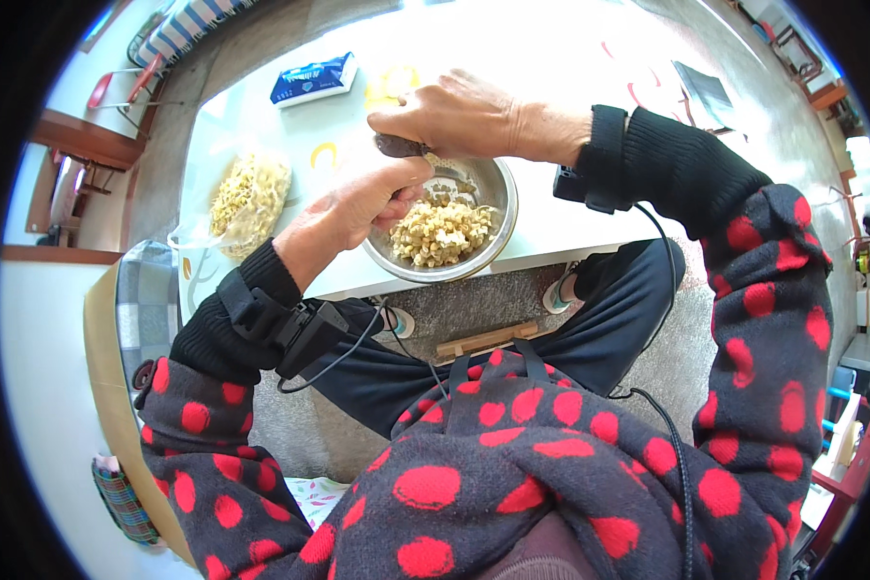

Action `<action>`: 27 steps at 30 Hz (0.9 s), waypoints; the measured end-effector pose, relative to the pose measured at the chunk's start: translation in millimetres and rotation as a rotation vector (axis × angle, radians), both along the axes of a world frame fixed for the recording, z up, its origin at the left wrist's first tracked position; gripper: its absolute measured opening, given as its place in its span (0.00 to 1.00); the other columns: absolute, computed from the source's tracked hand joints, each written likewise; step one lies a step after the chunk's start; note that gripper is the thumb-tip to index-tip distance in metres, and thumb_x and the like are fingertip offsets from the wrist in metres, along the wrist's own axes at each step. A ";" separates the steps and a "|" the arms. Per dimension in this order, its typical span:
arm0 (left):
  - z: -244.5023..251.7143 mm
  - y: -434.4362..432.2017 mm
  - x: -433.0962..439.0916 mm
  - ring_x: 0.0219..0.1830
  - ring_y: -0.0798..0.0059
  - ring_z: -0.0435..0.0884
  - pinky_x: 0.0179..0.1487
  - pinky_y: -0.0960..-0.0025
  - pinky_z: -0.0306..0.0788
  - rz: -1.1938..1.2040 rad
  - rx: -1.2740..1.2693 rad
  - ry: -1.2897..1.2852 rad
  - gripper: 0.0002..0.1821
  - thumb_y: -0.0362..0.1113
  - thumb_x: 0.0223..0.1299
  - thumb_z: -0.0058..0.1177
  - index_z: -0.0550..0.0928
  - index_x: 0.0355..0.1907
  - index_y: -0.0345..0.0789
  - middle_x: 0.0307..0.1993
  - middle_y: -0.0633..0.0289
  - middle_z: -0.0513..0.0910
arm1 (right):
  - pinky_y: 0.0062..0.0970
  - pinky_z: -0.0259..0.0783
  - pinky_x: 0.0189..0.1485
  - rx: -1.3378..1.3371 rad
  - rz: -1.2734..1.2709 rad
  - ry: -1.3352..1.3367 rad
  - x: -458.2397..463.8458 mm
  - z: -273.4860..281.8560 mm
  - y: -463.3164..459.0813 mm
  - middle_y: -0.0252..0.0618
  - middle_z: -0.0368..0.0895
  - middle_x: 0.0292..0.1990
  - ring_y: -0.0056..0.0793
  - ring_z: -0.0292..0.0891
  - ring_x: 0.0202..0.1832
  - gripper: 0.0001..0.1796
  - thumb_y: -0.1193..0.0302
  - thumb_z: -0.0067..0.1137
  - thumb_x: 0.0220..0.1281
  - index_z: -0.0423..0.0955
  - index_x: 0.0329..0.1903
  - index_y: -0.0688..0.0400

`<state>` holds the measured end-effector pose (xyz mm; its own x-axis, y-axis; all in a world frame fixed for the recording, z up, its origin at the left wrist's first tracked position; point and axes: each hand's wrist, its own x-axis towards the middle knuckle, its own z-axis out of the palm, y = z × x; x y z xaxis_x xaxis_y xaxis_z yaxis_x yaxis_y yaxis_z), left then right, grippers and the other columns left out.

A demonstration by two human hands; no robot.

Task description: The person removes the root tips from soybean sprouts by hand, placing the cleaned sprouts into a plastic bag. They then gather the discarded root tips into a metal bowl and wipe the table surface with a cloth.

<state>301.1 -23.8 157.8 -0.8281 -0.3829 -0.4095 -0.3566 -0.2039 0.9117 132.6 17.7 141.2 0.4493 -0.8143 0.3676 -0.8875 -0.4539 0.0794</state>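
A metal mixing bowl stands near the front edge of the white table, with pale yellow sprouted beans lying in it. My right hand is closed around a dark brown, rounded object above the bowl's far side; its full shape is hidden by the fingers. Over the bowl's left rim is my left hand, fingers curled and thumb stretched towards the dark object. What the left fingers hold, if anything, cannot be made out. A clear plastic bag full of bean sprouts lies left of the bowl.
On the white table a blue tissue pack lies at the far left. A dark flat item is at the far right. Cables hang from both wrist straps. A red chair stands beyond the table's left side.
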 end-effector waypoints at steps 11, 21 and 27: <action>-42.4 -5.4 -21.9 0.21 0.77 0.76 0.26 0.72 0.68 0.096 -0.907 0.000 0.12 0.36 0.48 0.55 0.79 0.29 0.28 0.21 0.62 0.79 | 0.29 0.79 0.38 -0.038 -0.028 -0.017 -6.9 -24.7 2.2 0.43 0.82 0.32 0.35 0.83 0.35 0.19 0.71 0.67 0.50 0.71 0.44 0.55; -52.4 -6.3 -31.0 0.34 0.66 0.83 0.40 0.67 0.74 -0.022 -1.123 -0.075 0.17 0.37 0.48 0.57 0.79 0.38 0.26 0.30 0.49 0.83 | 0.34 0.76 0.37 0.104 -0.143 -0.242 -4.9 -39.3 13.6 0.49 0.81 0.31 0.41 0.82 0.35 0.15 0.77 0.62 0.47 0.71 0.41 0.59; -57.8 -10.9 -36.2 0.34 0.61 0.83 0.40 0.65 0.74 -0.062 -1.234 -0.027 0.16 0.36 0.47 0.59 0.79 0.38 0.28 0.29 0.46 0.82 | 0.36 0.75 0.40 0.145 -0.198 -0.356 -4.2 -40.9 19.7 0.49 0.81 0.31 0.42 0.81 0.37 0.13 0.79 0.61 0.47 0.72 0.38 0.61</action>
<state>265.0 -34.7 99.9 -0.8555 -0.4854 0.1803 -0.3569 0.8050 0.4739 128.3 37.4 100.3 0.1449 -0.9266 0.3470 -0.9191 -0.2559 -0.2996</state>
